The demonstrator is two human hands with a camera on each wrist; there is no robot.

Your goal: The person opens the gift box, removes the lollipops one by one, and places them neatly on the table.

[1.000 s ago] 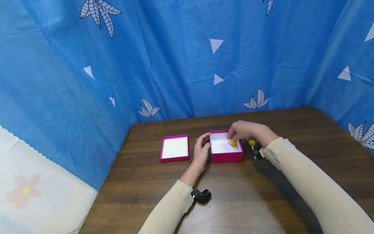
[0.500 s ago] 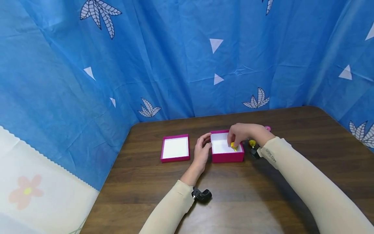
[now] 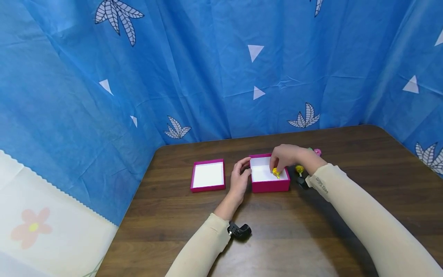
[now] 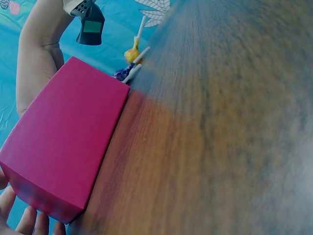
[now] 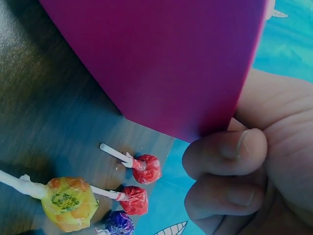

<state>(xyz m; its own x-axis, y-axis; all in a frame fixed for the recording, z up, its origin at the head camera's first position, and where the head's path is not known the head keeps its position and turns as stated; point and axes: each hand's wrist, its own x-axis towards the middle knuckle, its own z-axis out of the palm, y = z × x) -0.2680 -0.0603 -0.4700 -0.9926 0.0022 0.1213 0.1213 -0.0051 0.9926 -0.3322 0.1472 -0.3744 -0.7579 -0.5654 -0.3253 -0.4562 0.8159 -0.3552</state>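
A pink box (image 3: 270, 187) with a white inside stands uncovered on the table. My left hand (image 3: 239, 177) rests against its left wall, and in the left wrist view the fingertips (image 4: 28, 220) lie along that end of the box (image 4: 63, 132). Inside the box, my right hand (image 3: 284, 156) pinches a yellow lollipop (image 3: 275, 173) near the right wall. The right wrist view shows two curled fingers (image 5: 225, 152) outside the box wall (image 5: 161, 63); the lollipop in that hand is hidden there.
Left of the box lies its pink-rimmed white lid (image 3: 208, 175). Several lollipops lie to the right of the box, among them a yellow one (image 5: 71, 203), a red one (image 5: 146, 169) and a purple one (image 5: 120, 223). A blue curtain (image 3: 214, 77) hangs behind the table.
My right hand has lowered slightly onto the yellow lollipop in the box, and its fingers now cover part of it. The left hand stays at the box's left wall.
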